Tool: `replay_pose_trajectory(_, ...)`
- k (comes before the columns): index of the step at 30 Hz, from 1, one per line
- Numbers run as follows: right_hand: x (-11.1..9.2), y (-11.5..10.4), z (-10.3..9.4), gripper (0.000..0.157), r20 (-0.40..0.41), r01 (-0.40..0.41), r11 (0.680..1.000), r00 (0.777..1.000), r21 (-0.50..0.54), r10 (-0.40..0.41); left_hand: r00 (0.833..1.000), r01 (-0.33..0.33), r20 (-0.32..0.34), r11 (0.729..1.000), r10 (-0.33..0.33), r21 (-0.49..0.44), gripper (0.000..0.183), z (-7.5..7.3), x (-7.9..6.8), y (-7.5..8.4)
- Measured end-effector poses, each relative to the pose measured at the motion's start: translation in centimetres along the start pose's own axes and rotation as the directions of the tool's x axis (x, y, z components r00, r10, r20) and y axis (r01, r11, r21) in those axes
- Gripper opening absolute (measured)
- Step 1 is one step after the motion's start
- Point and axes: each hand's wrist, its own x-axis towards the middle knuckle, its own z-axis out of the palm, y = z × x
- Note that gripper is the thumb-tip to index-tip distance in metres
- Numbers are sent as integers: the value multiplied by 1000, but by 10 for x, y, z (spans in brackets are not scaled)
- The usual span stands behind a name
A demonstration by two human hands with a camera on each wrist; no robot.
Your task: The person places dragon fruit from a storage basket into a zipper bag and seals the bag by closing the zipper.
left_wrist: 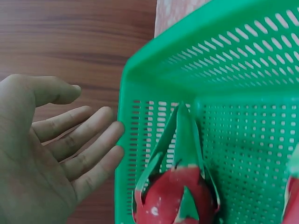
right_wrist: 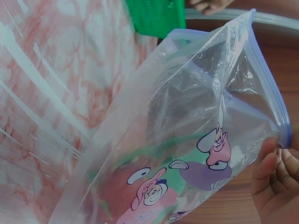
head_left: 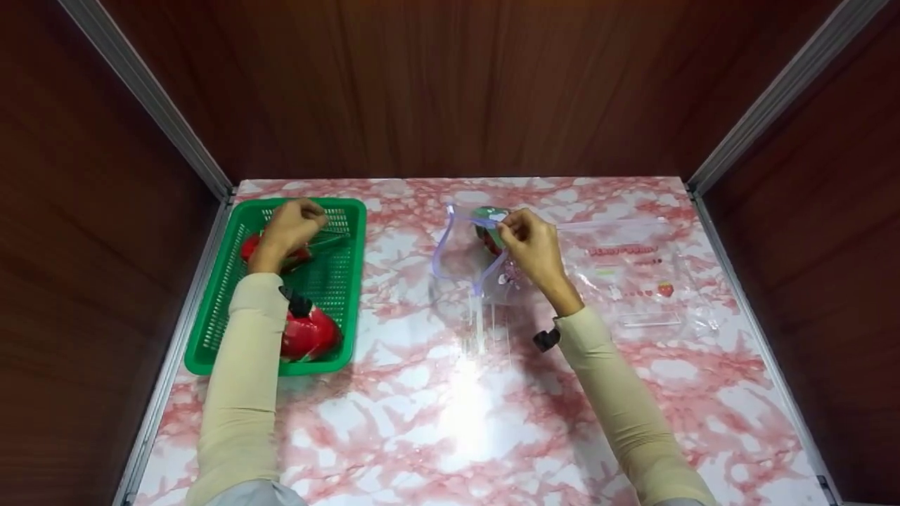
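My left hand (head_left: 288, 228) is over the far part of a green basket (head_left: 358, 281), fingers loosely bent and holding nothing. In the left wrist view its palm and spread fingers show beside the basket's wall. One red dragon fruit (left_wrist: 173, 196) with long green scales lies in the basket near this hand; another dragon fruit (head_left: 313, 336) is at the near end. My right hand (head_left: 538, 253) pinches the purple-blue zip edge of a clear zip bag (right_wrist: 187, 98) between thumb and fingers. The bag's mouth gapes, and a red-green dragon fruit (right_wrist: 126, 182) shows through its cartoon-printed side.
A second clear zip bag (head_left: 626, 274), printed with red lettering and a strawberry, lies flat right of my right hand. The pink-and-white marbled table (head_left: 415, 414) is bordered by brown wood-grain panels (head_left: 450, 84) at the back and both sides.
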Motion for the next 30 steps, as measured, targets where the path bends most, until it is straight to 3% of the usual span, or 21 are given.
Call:
replay_pose_trajectory(4,0,0,0,8,0,-5,1000,1000,-4,5,1000,-7,-1,1000,7,29,49,-3,-1,-7)
replay_pose_trajectory(13,0,-3,-2,8,18,-35,999,999,-9,35,997,71,-33,977,-66,199,76,-11,0,-19)
replay_pose_trajectory(30,-1,0,-5,6,8,-37,999,999,-2,37,993,113,-70,958,-98,264,99,-15,-5,-49)
